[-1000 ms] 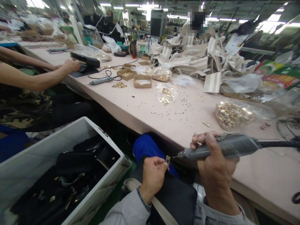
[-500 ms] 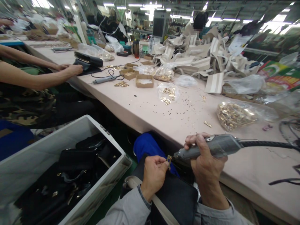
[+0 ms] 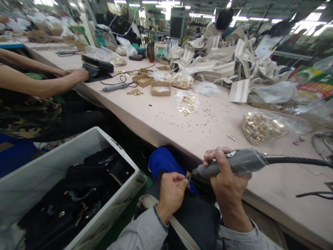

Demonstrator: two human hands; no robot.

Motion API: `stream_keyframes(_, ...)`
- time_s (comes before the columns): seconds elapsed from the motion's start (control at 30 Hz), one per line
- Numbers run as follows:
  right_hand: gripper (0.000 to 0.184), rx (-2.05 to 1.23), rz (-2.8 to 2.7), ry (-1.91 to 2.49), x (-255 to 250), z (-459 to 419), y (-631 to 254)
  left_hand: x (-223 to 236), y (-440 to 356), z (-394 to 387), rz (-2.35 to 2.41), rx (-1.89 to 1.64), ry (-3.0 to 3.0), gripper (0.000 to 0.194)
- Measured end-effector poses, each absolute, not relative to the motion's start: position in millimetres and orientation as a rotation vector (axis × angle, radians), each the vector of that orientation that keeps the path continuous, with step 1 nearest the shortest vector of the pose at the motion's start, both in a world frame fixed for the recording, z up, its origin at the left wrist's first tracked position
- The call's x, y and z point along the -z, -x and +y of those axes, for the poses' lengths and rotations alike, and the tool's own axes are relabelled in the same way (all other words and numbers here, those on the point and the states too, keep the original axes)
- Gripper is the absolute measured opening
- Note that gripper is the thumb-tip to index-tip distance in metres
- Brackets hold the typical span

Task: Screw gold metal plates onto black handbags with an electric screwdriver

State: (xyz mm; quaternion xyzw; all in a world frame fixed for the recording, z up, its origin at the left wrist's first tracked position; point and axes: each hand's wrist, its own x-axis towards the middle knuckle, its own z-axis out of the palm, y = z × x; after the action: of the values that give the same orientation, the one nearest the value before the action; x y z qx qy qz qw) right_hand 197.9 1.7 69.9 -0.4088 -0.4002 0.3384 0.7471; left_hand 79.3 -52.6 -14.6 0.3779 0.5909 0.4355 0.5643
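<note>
Pinching the small gold-coloured plate (image 3: 189, 179) between thumb and fingers of the left hand (image 3: 171, 191), above the black bag-like piece (image 3: 200, 215) on the lap, much as a second ago. Gripping the grey corded driver (image 3: 241, 162) in the right hand (image 3: 230, 185), with thumb and fingers wrapped around it, now shifted leftward, from plainly apart to right beside the plate, too close to tell whether touching.

Contact between driver tip (image 3: 196, 171) and gold plate (image 3: 189, 178) too small for certainty
</note>
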Motion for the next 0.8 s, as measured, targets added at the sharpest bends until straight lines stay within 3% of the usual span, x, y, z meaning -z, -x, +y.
stream_keyframes(0.37,0.006,-0.921,-1.347,0.860,-66.0,-13.6,-211.7,9.2,-80.2,-51.4,1.335,-1.042,-0.825,0.018)
stream_keyframes(0.63,0.015,-1.004,-1.419,0.882,-58.8,-12.5,-218.0,9.5,-82.0,-50.1,1.229,-1.073,-0.790,0.021)
stream_keyframes(0.8,0.033,-1.201,-1.356,0.851,-70.1,-12.3,-217.3,5.9,-83.1,-51.5,1.207,-1.042,-0.846,0.020)
